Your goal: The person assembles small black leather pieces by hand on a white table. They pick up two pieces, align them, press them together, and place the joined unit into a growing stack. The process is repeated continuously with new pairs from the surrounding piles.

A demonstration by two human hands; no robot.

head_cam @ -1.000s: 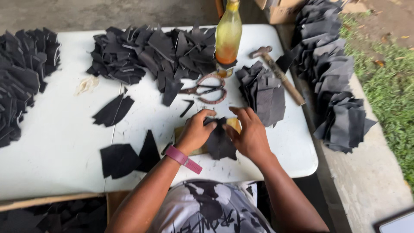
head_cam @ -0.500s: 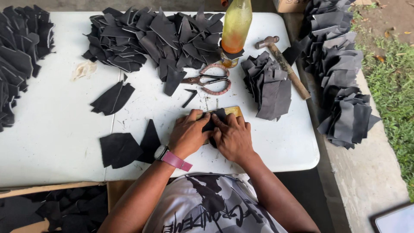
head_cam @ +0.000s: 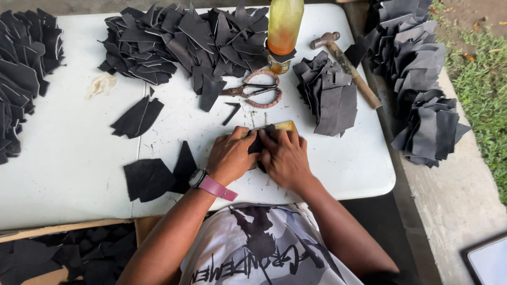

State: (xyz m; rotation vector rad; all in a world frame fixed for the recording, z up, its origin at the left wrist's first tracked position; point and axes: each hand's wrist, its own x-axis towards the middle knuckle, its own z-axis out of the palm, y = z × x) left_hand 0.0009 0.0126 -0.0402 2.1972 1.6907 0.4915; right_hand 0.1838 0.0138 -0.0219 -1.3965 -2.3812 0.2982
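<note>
Together our left hand [head_cam: 231, 157] and right hand [head_cam: 285, 157] press a dark cut piece [head_cam: 259, 145] flat onto a yellowish block [head_cam: 285, 126] on the white table [head_cam: 68, 158], just below the scissors [head_cam: 253, 94]. Its long axis we cannot tell, since our fingers, nearly flat and close together, cover most of it.

Mostly hidden under the left hand [head_cam: 231, 155] and right hand [head_cam: 285, 157]: a dark piece [head_cam: 259, 143] over a yellowish block [head_cam: 284, 126], outline and grip beyond telling. Above the block, bottle [head_cam: 284, 26] cut off by the top edge. Far left of the block, dark stack [head_cam: 21, 68] cropped by the frame edge.
</note>
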